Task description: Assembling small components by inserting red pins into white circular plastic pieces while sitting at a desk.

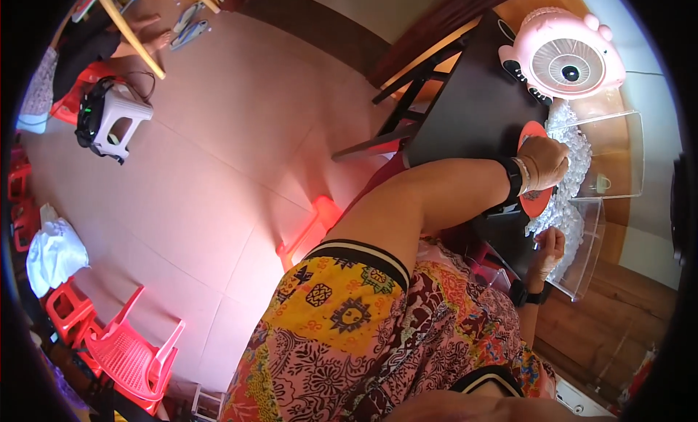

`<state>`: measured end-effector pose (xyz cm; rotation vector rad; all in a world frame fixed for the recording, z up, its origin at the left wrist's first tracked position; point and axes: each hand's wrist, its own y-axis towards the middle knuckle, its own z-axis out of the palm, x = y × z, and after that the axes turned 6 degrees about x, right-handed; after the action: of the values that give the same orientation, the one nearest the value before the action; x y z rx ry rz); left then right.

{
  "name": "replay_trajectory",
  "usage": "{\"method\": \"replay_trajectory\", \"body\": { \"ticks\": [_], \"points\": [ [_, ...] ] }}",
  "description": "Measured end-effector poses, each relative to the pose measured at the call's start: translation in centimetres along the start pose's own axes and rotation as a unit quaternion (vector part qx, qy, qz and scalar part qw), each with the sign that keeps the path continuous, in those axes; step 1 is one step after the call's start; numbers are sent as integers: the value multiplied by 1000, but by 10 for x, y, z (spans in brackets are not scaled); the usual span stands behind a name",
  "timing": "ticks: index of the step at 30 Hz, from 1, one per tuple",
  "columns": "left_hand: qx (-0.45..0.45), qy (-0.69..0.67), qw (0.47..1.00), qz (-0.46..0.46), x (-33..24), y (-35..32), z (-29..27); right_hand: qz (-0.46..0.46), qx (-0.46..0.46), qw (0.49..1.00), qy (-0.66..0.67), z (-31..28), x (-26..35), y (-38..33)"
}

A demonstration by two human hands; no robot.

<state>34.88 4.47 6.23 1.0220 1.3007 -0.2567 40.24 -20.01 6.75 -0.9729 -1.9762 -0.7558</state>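
My left hand (544, 162) reaches over an orange-red dish (532, 133). Its fingers are curled together at the edge of a heap of small clear and white pieces (574, 149). What they hold, if anything, is hidden. The dish has small dark bits in it, partly covered by the hand. Closer to my body, my right hand (550, 251) is beside the lower part of the heap with thumb and fingers pinched. Anything between those fingertips is too small to make out. The heap lies partly in two clear plastic bins (635, 157) on a dark table (465, 109).
A pink animal-shaped fan (567, 58) stands at the table's far end. Left on the tiled floor are a white stool (123, 117) with a black bag, a red plastic chair (131, 349) and a white plastic bag (54, 251). Another person's legs (87, 51) show top left.
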Motion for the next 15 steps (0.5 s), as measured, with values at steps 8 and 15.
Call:
{"method": "replay_trajectory", "body": {
  "ticks": [8,15],
  "points": [
    [15,14,1000,-11,3,-2,-2,46,-58,995,64,-4,-25,-32],
    [21,19,1000,-3,1,0,4,24,-73,997,12,4,-18,-38]
  ]
}}
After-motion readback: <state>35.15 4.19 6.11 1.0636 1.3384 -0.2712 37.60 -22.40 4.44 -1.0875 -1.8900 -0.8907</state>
